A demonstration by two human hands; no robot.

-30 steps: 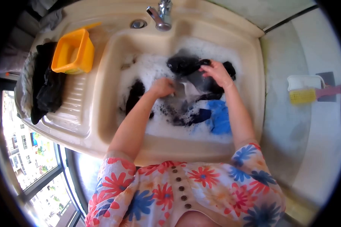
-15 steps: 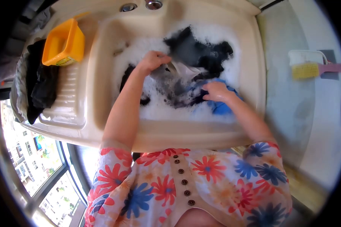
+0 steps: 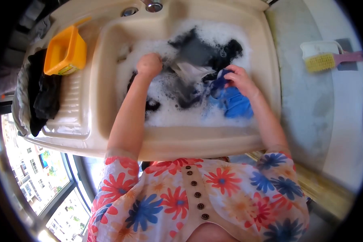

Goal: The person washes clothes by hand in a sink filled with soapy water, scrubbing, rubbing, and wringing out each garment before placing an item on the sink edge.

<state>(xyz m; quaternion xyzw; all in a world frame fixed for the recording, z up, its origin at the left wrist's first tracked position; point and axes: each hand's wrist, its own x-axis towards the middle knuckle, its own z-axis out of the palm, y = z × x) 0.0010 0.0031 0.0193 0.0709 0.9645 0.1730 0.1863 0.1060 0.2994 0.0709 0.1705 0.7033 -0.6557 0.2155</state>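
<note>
Sudsy water fills the basin of a beige sink (image 3: 181,140), with clothes floating in it. My right hand (image 3: 241,80) pinches the dark-blue edge of a blue garment (image 3: 234,103) at the basin's right side. The rest of that garment lies in the foam below the hand. My left hand (image 3: 150,64) is closed just above the suds on the left; whatever its fingers hold is hidden. Between the hands lie a light grey cloth (image 3: 191,71) and darker soaked fabric. Behind them floats a black garment (image 3: 195,50), partly under water.
An orange plastic tub (image 3: 80,50) stands on the ribbed drainboard (image 3: 70,109) at left. Dark clothes (image 3: 47,97) hang over the drainboard's outer edge. A brush (image 3: 320,62) with yellow bristles rests on the right-hand ledge. The faucet (image 3: 153,5) is at the back.
My right hand has risen away from me, lifting the blue garment's dark edge, and more blue cloth shows. My left hand has moved left, away from the light grey cloth, and closed.
</note>
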